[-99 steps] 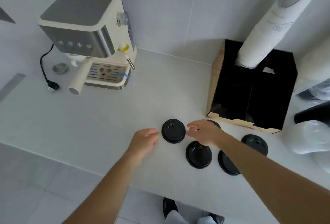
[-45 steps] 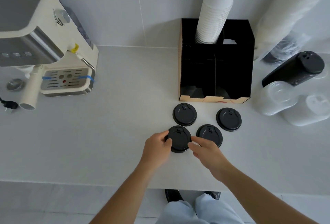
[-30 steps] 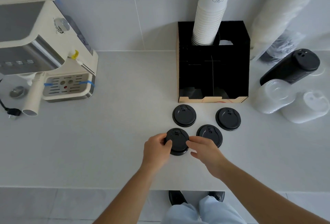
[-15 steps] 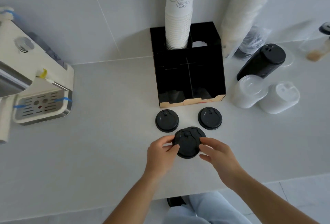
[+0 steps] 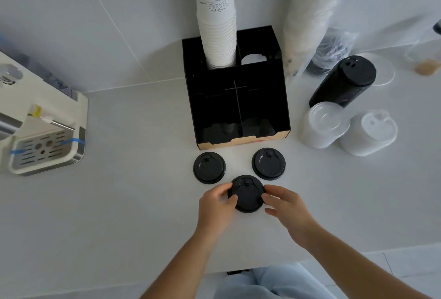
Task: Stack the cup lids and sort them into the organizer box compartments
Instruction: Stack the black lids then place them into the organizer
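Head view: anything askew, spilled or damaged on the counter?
Nothing spilled or visibly damaged. Three lid stacks lie tipped on their sides right of the organizer box, not sorted into it. Two black lids sit loose in front. Both hands, left and right, hold a third lid at its rim.

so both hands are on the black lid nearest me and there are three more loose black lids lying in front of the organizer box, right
Not quite. The head view shows the left hand and right hand on the nearest black lid, but only two more loose lids, the left lid and right lid, lie before the organizer box.
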